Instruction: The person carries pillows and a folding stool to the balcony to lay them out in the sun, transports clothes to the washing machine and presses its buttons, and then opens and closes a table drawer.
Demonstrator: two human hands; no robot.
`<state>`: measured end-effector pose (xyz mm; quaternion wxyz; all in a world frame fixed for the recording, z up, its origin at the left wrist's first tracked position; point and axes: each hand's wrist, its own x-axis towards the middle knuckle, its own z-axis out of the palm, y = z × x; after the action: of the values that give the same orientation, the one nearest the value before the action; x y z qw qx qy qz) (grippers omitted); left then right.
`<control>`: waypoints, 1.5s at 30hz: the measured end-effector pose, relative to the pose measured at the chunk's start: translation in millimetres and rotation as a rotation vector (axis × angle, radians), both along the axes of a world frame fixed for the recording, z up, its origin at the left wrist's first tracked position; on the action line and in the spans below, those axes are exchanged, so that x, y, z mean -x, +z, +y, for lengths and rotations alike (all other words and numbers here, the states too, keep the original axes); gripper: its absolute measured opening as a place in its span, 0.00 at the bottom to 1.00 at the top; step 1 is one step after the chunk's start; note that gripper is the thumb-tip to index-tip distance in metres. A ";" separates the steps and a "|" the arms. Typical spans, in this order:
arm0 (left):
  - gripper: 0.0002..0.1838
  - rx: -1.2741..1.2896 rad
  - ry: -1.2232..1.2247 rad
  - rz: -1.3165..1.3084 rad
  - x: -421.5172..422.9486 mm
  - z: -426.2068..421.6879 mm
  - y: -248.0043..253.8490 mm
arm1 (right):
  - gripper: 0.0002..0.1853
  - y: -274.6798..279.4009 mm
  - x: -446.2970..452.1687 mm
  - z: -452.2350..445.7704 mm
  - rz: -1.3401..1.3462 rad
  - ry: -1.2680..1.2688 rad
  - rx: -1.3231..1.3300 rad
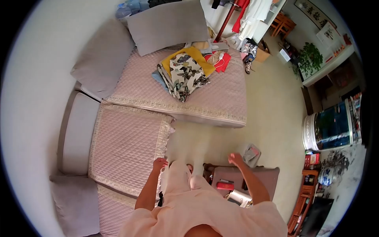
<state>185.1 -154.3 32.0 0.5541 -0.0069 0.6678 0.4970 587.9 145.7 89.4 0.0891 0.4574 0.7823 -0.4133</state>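
My left hand [160, 164] hangs beside my thigh, close to the edge of the pink quilted sofa seat [128, 138]. Its fingers are curled in, and nothing shows in them. My right hand [235, 158] is held out above the far edge of a brown ottoman-like table [264, 175], loosely closed with no object visible in it. Just past it, a clear plastic bag [251, 154] sits near the floor. A stack of folded clothes [185, 73], with a butterfly-print piece on top and mustard cloth under it, lies on the far sofa section, away from both hands.
Grey cushions [167, 25] lean along the sofa back. On the brown table are a red case [225, 185] and a shiny pale item. A floor strip [268, 110] runs along the sofa's right side. Further right stand a fish tank [331, 124] and a wooden cabinet [304, 205].
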 end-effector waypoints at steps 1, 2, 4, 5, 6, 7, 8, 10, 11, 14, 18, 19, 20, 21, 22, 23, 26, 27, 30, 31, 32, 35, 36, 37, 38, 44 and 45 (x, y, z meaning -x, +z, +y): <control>0.05 0.014 0.011 -0.002 7.8 16.9 0.6 | 0.12 16.4 40.7 46.9 0.076 -0.003 0.017; 0.06 0.029 0.022 -0.003 16.6 34.5 1.1 | 0.10 18.1 81.5 87.3 0.207 -0.167 0.095; 0.06 0.031 0.042 0.007 32.3 69.0 -7.7 | 0.12 -13.1 151.5 171.4 0.312 -0.002 -0.056; 0.06 0.045 0.034 0.001 42.9 87.6 -18.3 | 0.09 -15.9 190.0 202.3 0.422 -0.086 0.078; 0.06 0.061 0.025 -0.004 53.9 105.8 -29.7 | 0.07 -17.4 229.8 228.0 0.530 -0.173 0.214; 0.06 0.039 0.081 -0.044 64.1 125.5 -39.9 | 0.06 -29.0 264.0 254.3 0.555 -0.177 0.225; 0.06 0.034 0.087 -0.049 75.5 145.4 -49.2 | 0.06 -42.0 296.0 281.0 0.582 -0.176 0.233; 0.05 0.039 0.113 -0.068 93.6 181.6 -67.5 | 0.07 -52.7 356.9 321.8 0.496 -0.243 0.211; 0.05 0.041 0.132 -0.071 104.5 203.2 -72.4 | 0.08 -59.4 383.2 342.0 0.460 -0.275 0.196; 0.06 0.044 0.166 -0.059 136.3 267.2 -70.7 | 0.13 -132.8 431.6 403.9 0.440 -0.297 -0.186; 0.06 0.016 0.196 -0.026 155.8 331.5 -79.6 | 0.27 -163.2 470.4 468.8 0.062 -0.288 -0.221; 0.06 0.009 0.212 -0.018 159.4 343.7 -80.7 | 0.28 -158.0 480.1 474.6 0.023 -0.262 -0.294; 0.06 0.011 0.218 -0.034 162.7 354.7 -85.7 | 0.29 -160.8 486.5 483.6 -0.012 -0.235 -0.368; 0.06 0.014 0.223 -0.051 165.3 365.0 -90.6 | 0.30 -168.3 492.4 492.4 -0.046 -0.208 -0.443; 0.06 0.016 0.226 -0.069 166.5 372.5 -91.6 | 0.27 -175.1 496.4 499.3 -0.074 -0.220 -0.347; 0.07 -0.052 0.262 -0.069 168.4 379.1 -97.7 | 0.24 -189.8 501.0 509.7 -0.099 -0.233 -0.253; 0.10 -0.134 0.330 -0.017 157.4 394.5 -111.1 | 0.09 -220.8 495.6 523.4 -0.044 -0.046 -0.108; 0.12 -0.081 0.336 0.051 156.7 400.5 -118.3 | 0.07 -219.2 495.4 520.3 0.067 -0.024 0.017; 0.28 0.070 0.317 0.287 177.1 430.4 -117.9 | 0.04 -141.9 497.2 498.1 0.322 0.017 0.433; 0.33 0.095 0.315 0.386 186.6 439.2 -118.2 | 0.04 -96.0 489.2 487.0 0.355 0.038 0.527; 0.37 0.118 0.311 0.485 195.8 448.5 -120.5 | 0.05 -63.1 474.4 483.3 0.243 0.083 0.564; 0.49 0.071 0.157 0.696 220.7 477.1 -121.3 | 0.11 -25.5 403.3 477.9 -0.005 0.208 0.710; 0.51 0.046 0.036 0.750 231.6 491.2 -105.4 | 0.11 -9.4 397.4 470.8 -0.100 0.197 0.753; 0.53 0.119 -0.060 0.769 233.1 501.9 -109.8 | 0.10 -16.4 378.7 471.1 -0.059 0.418 0.692; 0.55 0.188 -0.156 0.787 231.0 511.6 -114.7 | 0.09 -21.4 372.0 475.2 -0.192 0.627 0.575; 0.17 0.361 0.088 0.616 200.6 525.1 -188.9 | 0.15 -228.0 341.5 597.7 0.245 0.169 -0.080; 0.17 0.385 0.114 0.553 200.9 526.3 -180.7 | 0.19 -200.7 382.5 612.5 0.057 0.117 -0.278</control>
<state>-15.8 372.0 -148.7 0.3119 -0.0136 0.8729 0.3750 205.4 758.2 -111.3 0.0267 0.4071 0.8595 -0.3080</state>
